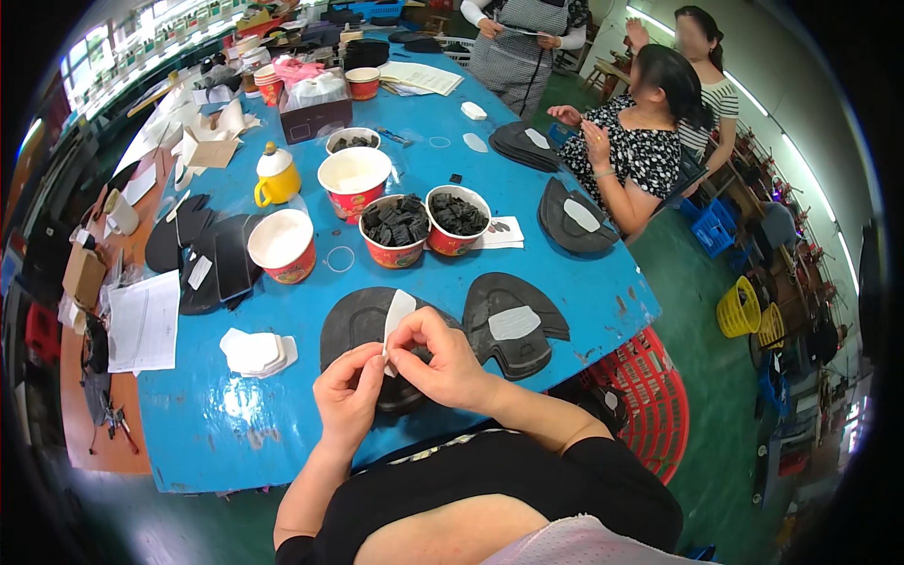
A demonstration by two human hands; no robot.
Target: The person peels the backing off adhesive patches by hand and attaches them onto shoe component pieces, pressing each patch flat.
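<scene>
Patch [400, 309] sits between left grip [347, 392] and right grip [441, 363], both pinched closed on its near end, over a black pad [348, 325].

Blue table [603, 292]: bore one yellow jug [280, 177], one dark box [316, 121]. One printed sheet [143, 325]: lay at its left edge. One yellow basket [739, 307], one blue basket [713, 229]: stood off its right side.

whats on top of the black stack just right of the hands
A pale patch lies on the black stack; the surface beneath it is covered and can't be seen.
</scene>
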